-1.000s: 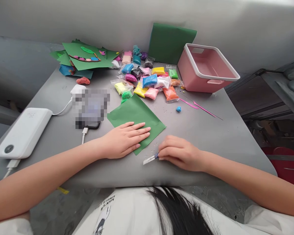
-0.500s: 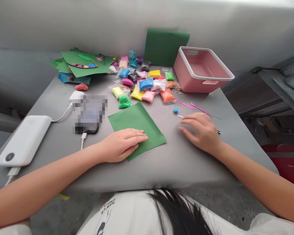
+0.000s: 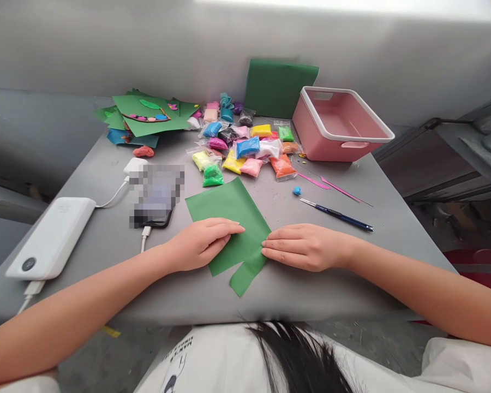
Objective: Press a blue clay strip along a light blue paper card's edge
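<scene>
A green paper sheet (image 3: 229, 202) lies on the table before me. My left hand (image 3: 207, 243) rests on its lower left part, palm down, fingers stretched out. A narrow green paper strip (image 3: 245, 277) slants from the sheet's lower right corner toward the table's front edge. At the strip's upper end is my right hand (image 3: 298, 246), fingers straight and pressed together, the tips closed on the paper; the thumb is hidden. Beyond that hand lies a dark blue craft knife (image 3: 337, 214), its blade pointing left. A small blue clay lump (image 3: 297, 190) sits near the blade.
Colourful clay packets (image 3: 247, 147) are heaped behind the sheet. A pink basket (image 3: 343, 143) stands back right, near pink modelling tools (image 3: 339, 189). Decorated green papers (image 3: 147, 103) are piled back left. A phone (image 3: 157, 196) and white power bank (image 3: 51, 237) with cables lie left.
My right hand has moved left from over the craft knife to the paper strip, leaving the knife uncovered. The strip has swung away from the sheet, its free end toward me. My left hand stays put.
</scene>
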Motion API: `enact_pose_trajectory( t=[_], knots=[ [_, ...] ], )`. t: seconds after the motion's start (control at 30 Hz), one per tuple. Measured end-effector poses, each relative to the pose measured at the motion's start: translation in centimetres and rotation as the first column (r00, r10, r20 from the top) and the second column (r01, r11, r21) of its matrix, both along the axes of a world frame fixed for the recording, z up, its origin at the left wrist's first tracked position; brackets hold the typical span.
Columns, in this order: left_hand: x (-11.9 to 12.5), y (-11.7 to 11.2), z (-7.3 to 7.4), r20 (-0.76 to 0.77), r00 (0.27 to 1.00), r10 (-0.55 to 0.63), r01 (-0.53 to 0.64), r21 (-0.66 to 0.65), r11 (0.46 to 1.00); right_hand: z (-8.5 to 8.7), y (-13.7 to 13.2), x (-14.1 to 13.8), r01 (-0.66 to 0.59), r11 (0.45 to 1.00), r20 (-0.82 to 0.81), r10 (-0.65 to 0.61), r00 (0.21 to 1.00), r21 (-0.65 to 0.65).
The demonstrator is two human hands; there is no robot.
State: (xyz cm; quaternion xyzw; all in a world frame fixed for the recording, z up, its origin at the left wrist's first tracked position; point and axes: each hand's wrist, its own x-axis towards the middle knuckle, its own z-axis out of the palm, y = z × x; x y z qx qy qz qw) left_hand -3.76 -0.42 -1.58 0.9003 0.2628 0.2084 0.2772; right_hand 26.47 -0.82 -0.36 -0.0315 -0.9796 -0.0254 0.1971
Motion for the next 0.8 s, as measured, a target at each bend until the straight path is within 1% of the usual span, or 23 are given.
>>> enact_pose_trajectory(
  t=[0.07,0.1,0.13,0.17,0.2,0.23,0.27,0.3,0.37,0.4,0.43,0.47,0.5,0.53,0.6,0.63,0.67,0.7,0.73,0.77,0.8],
  knots=[
    [0.1,-0.1,0.1,0.029,0.998,0.062,-0.061,-0.037,0.997,0.6,1.3,0.0,0.033,0.999,-0.044,-0.032,0.998,0.010],
    [0.1,-0.1,0.2,0.036,0.995,0.092,-0.091,-0.047,0.995,1.0,2.2,0.0,0.095,0.996,-0.087,-0.094,0.992,0.000],
    [0.1,-0.2,0.4,0.040,0.992,0.120,-0.118,-0.051,0.992,1.3,3.5,0.1,0.190,0.981,-0.141,-0.192,0.971,-0.027],
    [0.1,-0.3,0.5,0.040,0.989,0.142,-0.140,-0.050,0.989,1.6,5.0,0.1,0.308,0.949,-0.195,-0.316,0.929,-0.068],
    [0.1,-0.4,0.7,0.037,0.987,0.158,-0.156,-0.043,0.987,1.9,6.7,0.1,0.459,0.882,-0.232,-0.472,0.851,-0.110],
    [0.1,-0.4,0.9,0.032,0.985,0.168,-0.167,-0.029,0.985,2.1,8.7,0.2,0.591,0.793,-0.269,-0.607,0.748,-0.147],
    [0.2,-0.4,1.1,0.018,0.986,0.168,-0.168,-0.006,0.986,2.2,10.9,0.3,0.673,0.720,-0.302,-0.689,0.659,-0.173],
    [0.2,-0.2,1.4,-0.014,0.987,0.157,-0.157,0.024,0.987,2.4,13.0,0.3,0.722,0.667,-0.332,-0.733,0.593,-0.184],
    [0.5,0.3,1.9,-0.126,0.986,0.111,-0.099,0.099,0.990,2.5,16.8,0.3,0.778,0.602,-0.308,-0.786,0.537,-0.181],
    [0.7,0.8,2.1,-0.197,0.977,0.080,-0.054,0.133,0.990,2.5,18.2,0.1,0.792,0.586,-0.265,-0.802,0.536,-0.169],
    [1.0,1.3,2.3,-0.269,0.962,0.047,-0.003,0.162,0.987,2.5,18.9,-0.2,0.786,0.596,-0.236,-0.798,0.555,-0.164],
    [1.3,1.8,2.4,-0.334,0.942,0.019,0.044,0.182,0.982,2.5,19.0,-0.6,0.771,0.616,-0.213,-0.784,0.583,-0.160],
    [1.7,2.3,2.4,-0.387,0.922,0.001,0.080,0.193,0.978,2.4,18.5,-1.1,0.743,0.651,-0.189,-0.758,0.625,-0.156],
    [2.1,2.7,2.4,-0.429,0.903,-0.008,0.100,0.192,0.976,2.4,17.3,-1.7,0.708,0.687,-0.185,-0.727,0.662,-0.167],
    [2.9,3.0,2.1,-0.488,0.873,0.007,0.086,0.167,0.982,2.2,13.6,-2.7,0.661,0.727,-0.174,-0.686,0.707,-0.185],
    [3.2,2.9,1.9,-0.507,0.861,0.034,0.052,0.155,0.987,2.0,11.4,-2.9,0.640,0.729,-0.153,-0.681,0.717,-0.243],
    [3.5,2.6,1.7,-0.519,0.851,0.079,0.000,0.151,0.989,1.7,9.2,-3.0,0.631,0.713,-0.120,-0.687,0.717,-0.306],
    [3.8,2.1,1.4,-0.523,0.842,0.134,-0.058,0.160,0.985,1.4,7.3,-2.9,0.642,0.673,-0.049,-0.703,0.709,-0.367],
    [4.0,1.5,1.1,-0.520,0.830,0.204,-0.125,0.184,0.975,1.1,5.6,-2.7,0.666,0.619,0.044,-0.718,0.695,-0.416],
    [4.2,0.8,0.9,-0.510,0.816,0.271,-0.187,0.212,0.959,0.8,4.2,-2.3,0.700,0.562,0.136,-0.729,0.671,-0.440],
    [4.4,0.0,0.8,-0.502,0.805,0.317,-0.223,0.239,0.945,0.5,3.2,-1.8,0.730,0.515,0.207,-0.735,0.646,-0.450]
  ],
)
